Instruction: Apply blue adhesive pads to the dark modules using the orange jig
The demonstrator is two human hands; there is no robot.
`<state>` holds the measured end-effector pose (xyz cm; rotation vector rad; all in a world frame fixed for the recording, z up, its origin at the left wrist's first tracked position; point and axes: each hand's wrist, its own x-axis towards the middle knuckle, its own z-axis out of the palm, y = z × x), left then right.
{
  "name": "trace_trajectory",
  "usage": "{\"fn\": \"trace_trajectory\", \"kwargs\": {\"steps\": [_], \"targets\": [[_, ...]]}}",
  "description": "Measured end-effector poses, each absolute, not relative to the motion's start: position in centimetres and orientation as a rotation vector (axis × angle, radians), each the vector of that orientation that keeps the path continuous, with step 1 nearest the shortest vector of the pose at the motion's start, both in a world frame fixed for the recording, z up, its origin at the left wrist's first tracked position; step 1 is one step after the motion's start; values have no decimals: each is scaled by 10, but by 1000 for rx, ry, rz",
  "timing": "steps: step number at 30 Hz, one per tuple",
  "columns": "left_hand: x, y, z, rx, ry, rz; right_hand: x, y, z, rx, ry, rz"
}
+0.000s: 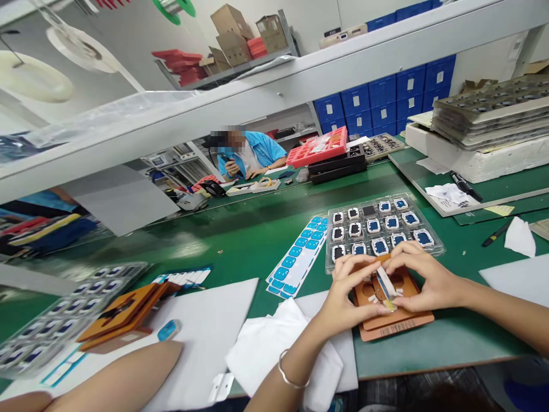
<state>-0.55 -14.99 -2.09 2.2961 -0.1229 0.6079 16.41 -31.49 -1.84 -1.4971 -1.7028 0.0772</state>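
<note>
Both my hands rest over a brown fixture plate point(397, 323) on the green table. My left hand point(349, 294) and my right hand point(422, 274) together pinch a small white sticker strip point(386, 284) that stands tilted above the fixture's round recess. A silver bracelet point(288, 375) circles my left wrist. Just behind the fixture lies a clear tray point(433, 247) of small square parts, some topped with blue pads. Left of the tray lies a sheet of blue stickers point(298, 257).
White foam sheets point(206, 337) and a white cloth point(274, 343) lie at the near edge. Another person's forearm point(124, 380), a second brown fixture point(124, 315) and another tray point(38, 332) are at left. A person sits across the belt. Stacked trays point(489, 109) stand at right.
</note>
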Motion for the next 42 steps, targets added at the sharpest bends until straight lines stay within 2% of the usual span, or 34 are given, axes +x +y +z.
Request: {"fn": "trace_trajectory", "kwargs": {"steps": [4,8,21,31,42], "targets": [[-6,-156,-21,2378,-212,614,159,-317,-25,-1421,-1522,352],[-5,-156,-23,2387,-262,799,156,-317,-29,-1314,-1464,593],[-6,-159,-18,2416,-285,1223,160,-314,-22,-963,-1178,1138],[-11,-158,-13,2458,-479,1170,162,-314,-20,-1005,-1131,1184],[-7,-150,-12,2389,-355,1041,173,-314,-19,-894,-831,1215]]}}
